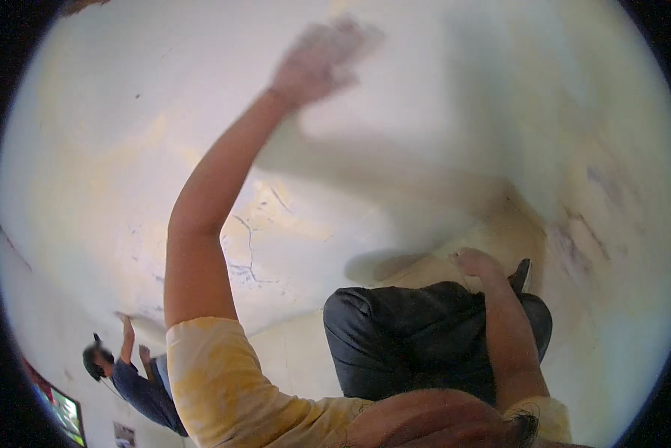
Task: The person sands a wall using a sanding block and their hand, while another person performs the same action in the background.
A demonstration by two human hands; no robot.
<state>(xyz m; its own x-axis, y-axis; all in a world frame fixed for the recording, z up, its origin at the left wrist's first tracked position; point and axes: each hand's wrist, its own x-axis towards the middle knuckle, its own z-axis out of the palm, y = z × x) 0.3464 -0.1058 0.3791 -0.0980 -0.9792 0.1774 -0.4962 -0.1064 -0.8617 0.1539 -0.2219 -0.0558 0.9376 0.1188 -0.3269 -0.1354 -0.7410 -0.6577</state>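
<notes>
My left hand [324, 61] is raised high against a white wall [380, 129] with yellowish patches. Motion blurs its fingers, so I cannot tell whether anything is in them. Low in front of me, beside my dark trousers [414, 330], is my right hand [474, 262]. Its fingers look curled, and whatever they may hold is hidden. Below my left forearm, the wall carries cracks [250, 246] and peeled paint. Shadows of my arm spread across the wall towards the corner.
At lower left another person [139, 381], in a dark shirt and cap, reaches up to the wall. A lit screen [67, 414] and a small picture [124, 434] are behind that person. The adjoining wall on the right has a scuffed, cracked patch [576, 241]. My dark shoe [521, 275] rests near the corner.
</notes>
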